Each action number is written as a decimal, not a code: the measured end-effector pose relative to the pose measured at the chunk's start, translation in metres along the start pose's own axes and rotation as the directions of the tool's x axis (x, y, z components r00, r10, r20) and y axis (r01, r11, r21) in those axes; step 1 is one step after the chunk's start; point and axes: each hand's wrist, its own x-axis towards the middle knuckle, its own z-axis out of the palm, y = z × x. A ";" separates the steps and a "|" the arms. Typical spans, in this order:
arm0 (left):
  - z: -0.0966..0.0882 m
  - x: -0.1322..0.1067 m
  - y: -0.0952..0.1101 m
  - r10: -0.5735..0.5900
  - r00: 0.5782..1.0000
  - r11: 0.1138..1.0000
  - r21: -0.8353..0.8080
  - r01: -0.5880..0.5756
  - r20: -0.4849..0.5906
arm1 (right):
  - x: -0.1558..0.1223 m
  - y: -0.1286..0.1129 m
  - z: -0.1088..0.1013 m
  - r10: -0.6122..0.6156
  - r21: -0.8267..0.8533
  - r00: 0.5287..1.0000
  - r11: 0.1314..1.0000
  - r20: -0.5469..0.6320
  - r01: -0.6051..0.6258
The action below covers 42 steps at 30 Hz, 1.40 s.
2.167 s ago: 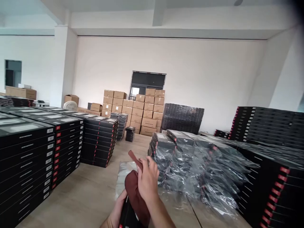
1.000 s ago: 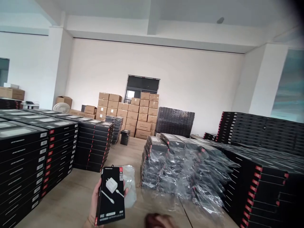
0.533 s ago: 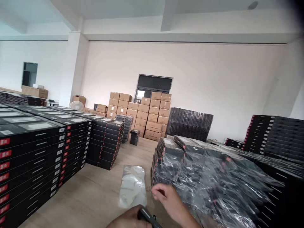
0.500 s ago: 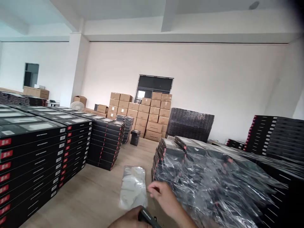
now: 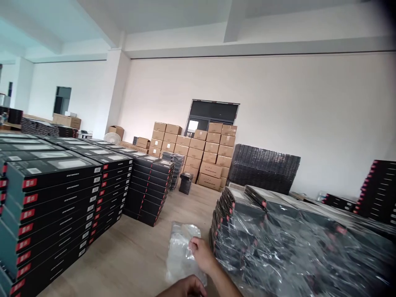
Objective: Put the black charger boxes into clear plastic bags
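A clear plastic bag (image 5: 182, 251) lies flat on the wooden table (image 5: 130, 255) in front of me. My right hand (image 5: 200, 253) rests on the bag's right edge, fingers pinched on the plastic. My left hand (image 5: 184, 287) shows only as knuckles at the bottom edge, just below the bag; its fingers are hidden. The black charger box seen earlier is out of view.
Tall stacks of black boxes with red tabs (image 5: 55, 202) line the left. Bagged black boxes (image 5: 278, 239) crowd the right. Brown cartons (image 5: 198, 152) and dark crates (image 5: 262, 169) stand at the far wall. More black stacks (image 5: 377, 189) sit far right.
My right hand has moved left onto the plastic bag and pinched it. The black box in my left hand has dropped out of view. The camera has swung left.
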 end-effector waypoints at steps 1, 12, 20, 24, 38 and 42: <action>-0.001 -0.002 0.003 0.009 1.000 0.999 0.041 -0.008 -0.027 | -0.003 -0.003 -0.007 -0.018 0.015 0.999 1.000 -0.032 0.018; -0.012 -0.020 0.008 0.003 0.965 0.997 -0.071 -0.022 -0.263 | -0.088 -0.018 -0.054 -0.155 -0.018 0.982 0.988 -0.112 0.154; -0.002 -0.018 0.016 -0.015 0.938 1.000 0.019 0.023 -0.347 | -0.112 -0.001 -0.030 -0.124 0.138 0.981 0.980 -0.152 0.145; -0.002 -0.021 0.014 -0.057 0.928 0.997 0.025 0.071 -0.367 | -0.116 0.001 -0.033 -0.146 0.128 0.977 0.978 -0.153 0.167; 0.010 -0.021 0.024 -0.059 0.897 0.997 0.027 0.078 -0.439 | -0.133 -0.023 -0.023 -0.175 -0.096 0.958 0.983 -0.228 0.157; 0.010 -0.020 0.025 -0.035 0.920 0.997 0.054 0.061 -0.390 | -0.133 -0.028 -0.022 -0.141 -0.130 0.983 0.984 -0.117 0.126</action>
